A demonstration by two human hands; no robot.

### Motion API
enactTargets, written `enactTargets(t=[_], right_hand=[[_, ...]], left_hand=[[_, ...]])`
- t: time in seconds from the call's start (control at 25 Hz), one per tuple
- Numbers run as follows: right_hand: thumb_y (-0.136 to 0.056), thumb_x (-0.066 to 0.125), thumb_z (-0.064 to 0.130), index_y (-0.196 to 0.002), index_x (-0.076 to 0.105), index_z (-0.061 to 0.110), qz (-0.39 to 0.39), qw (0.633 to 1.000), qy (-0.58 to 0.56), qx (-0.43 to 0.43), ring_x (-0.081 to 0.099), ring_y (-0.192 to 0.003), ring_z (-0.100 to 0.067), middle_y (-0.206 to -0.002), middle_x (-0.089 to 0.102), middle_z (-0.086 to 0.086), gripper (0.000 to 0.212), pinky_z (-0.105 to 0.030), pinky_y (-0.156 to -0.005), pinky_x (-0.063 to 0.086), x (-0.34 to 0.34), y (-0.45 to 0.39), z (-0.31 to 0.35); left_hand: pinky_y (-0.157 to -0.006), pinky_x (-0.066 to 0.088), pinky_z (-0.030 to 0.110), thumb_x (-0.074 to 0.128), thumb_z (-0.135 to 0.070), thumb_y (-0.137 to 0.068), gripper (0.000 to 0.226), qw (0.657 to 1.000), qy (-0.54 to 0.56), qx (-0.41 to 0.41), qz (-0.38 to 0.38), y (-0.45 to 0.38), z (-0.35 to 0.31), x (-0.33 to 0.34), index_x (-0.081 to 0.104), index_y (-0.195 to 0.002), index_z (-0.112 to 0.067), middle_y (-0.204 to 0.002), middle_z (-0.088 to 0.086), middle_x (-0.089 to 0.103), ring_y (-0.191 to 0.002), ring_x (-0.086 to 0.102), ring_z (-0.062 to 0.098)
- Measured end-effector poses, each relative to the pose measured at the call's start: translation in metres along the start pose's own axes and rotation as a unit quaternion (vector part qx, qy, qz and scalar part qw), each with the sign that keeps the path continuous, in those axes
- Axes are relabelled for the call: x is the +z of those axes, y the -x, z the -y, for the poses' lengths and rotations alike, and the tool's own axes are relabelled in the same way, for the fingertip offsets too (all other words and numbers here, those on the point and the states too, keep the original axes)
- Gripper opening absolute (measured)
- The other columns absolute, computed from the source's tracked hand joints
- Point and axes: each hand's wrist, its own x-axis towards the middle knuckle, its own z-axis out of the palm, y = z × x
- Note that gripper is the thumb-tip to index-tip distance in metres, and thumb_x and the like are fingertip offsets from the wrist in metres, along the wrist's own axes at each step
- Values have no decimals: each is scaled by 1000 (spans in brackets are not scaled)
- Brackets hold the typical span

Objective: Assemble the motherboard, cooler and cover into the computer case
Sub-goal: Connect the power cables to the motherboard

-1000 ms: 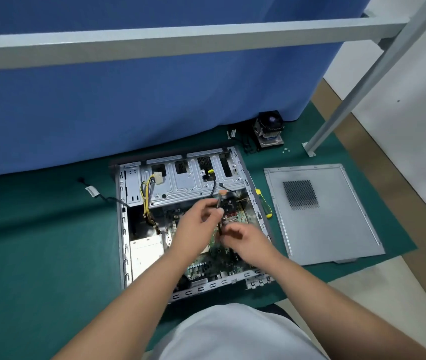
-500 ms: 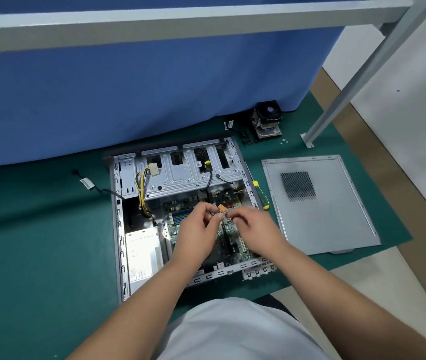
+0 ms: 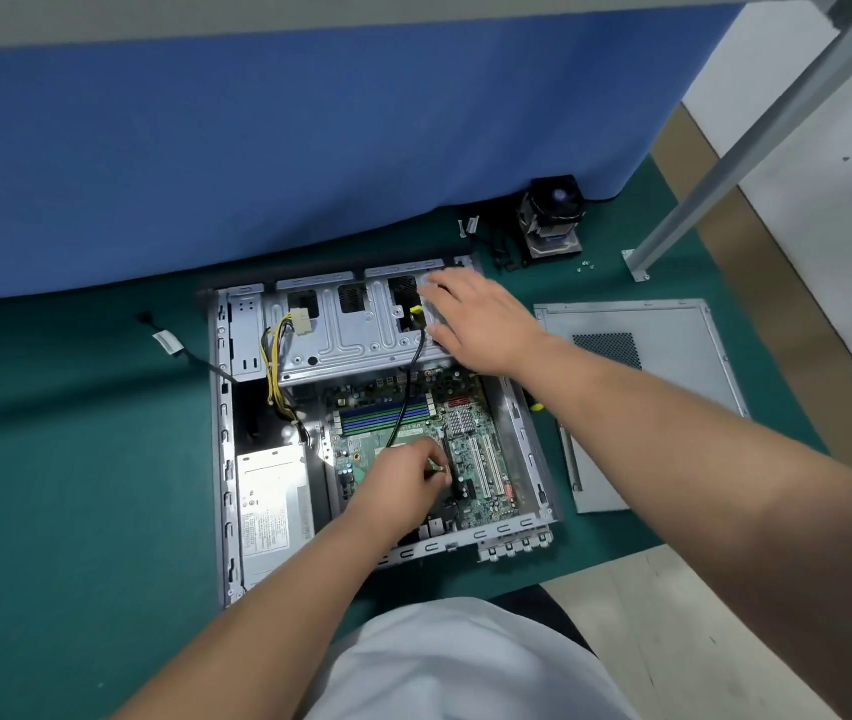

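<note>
The left hand pinches a small connector over the motherboard inside the computer case. The right hand, fingers spread, rests on the far drive cage; the cover lies right.

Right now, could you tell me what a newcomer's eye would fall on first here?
The open computer case lies mid-mat, its green motherboard exposed. The left hand pinches a small part over the board, and the right hand rests flat on the drive cage. The cover lies right of it, the cooler beyond.
</note>
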Motion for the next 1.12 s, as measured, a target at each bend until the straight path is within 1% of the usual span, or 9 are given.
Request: enactTargets(t=[0.16, 0.32, 0.44, 0.52, 0.64, 0.72, 0.84, 0.96, 1.12], right_hand=[[-107, 28, 52, -162, 23, 25, 15, 998, 51, -33, 9, -157, -25, -171, 14, 3, 62, -44, -127, 13, 4, -31, -9], [-106, 15, 58, -164, 15, 28, 8, 997, 67, -44, 1, -159, -21, -172, 2, 6, 66, -46, -128, 4, 23, -32, -14], [-105, 17, 59, -163, 19, 25, -10, 998, 53, -36, 6, -158, -20, -172, 7, 7, 67, -48, -128, 8, 30, -35, -20], [-105, 18, 59, -163, 21, 24, -24, 998, 44, -39, 8, -158, -20, -172, 10, 8, 67, -47, -127, 9, 33, -36, -21], [-106, 19, 58, -162, 22, 24, -35, 998, 31, -44, 8, -158, -19, -171, 11, 8, 66, -47, -128, 8, 36, -36, -22], [-107, 20, 56, -162, 25, 25, -39, 998, 24, -41, 8, -158, -19, -171, 13, 9, 64, -46, -128, 8, 36, -37, -24], [-107, 21, 55, -161, 28, 25, -45, 998, 17, -38, 10, -158, -18, -171, 15, 10, 62, -45, -128, 8, 38, -38, -24], [-107, 22, 54, -161, 29, 26, -56, 998, 17, -38, 11, -158, -18, -170, 17, 9, 61, -44, -128, 7, 38, -38, -25], [-107, 23, 53, -160, 30, 25, -61, 997, 17, -40, 13, -157, -20, -170, 19, 8, 61, -45, -128, 8, 39, -40, -26]], left_hand=[[-57, 37, 10, 69, -24, -98, 12, 999, 8, -16, 42, -12, -4, 10, 66, -109, -23, -97, -6, 66, -76, 56, 3], [-64, 40, 13, 75, -19, -93, 11, 996, 43, -45, 62, -29, -14, 24, 70, -103, -20, -97, -6, 68, -85, 61, 10], [-72, 42, 12, 78, -18, -90, 9, 990, 84, -75, 81, -42, -20, 35, 70, -93, -23, -101, -7, 70, -86, 61, 6], [-77, 44, 12, 79, -16, -90, 10, 984, 107, -96, 103, -50, -23, 44, 72, -93, -22, -96, -11, 69, -83, 61, 1], [-67, 49, 5, 77, -11, -91, 9, 975, 126, -120, 139, -60, -27, 57, 73, -96, -16, -87, -15, 66, -66, 60, -16], [-69, 53, 7, 73, -3, -92, 12, 971, 132, -135, 146, -62, -30, 64, 71, -94, -15, -93, -8, 68, -70, 63, -11], [-83, 54, 14, 66, 7, -92, 27, 974, 116, -135, 139, -61, -35, 77, 67, -86, -19, -100, -1, 70, -88, 68, 7], [-71, 47, 10, 63, 6, -92, 26, 980, 91, -118, 135, -60, -37, 85, 66, -85, -19, -88, -7, 65, -76, 59, 4], [-73, 46, 22, 62, 4, -89, 34, 983, 59, -110, 132, -63, -39, 88, 57, -77, -27, -79, -13, 58, -73, 57, 7]])
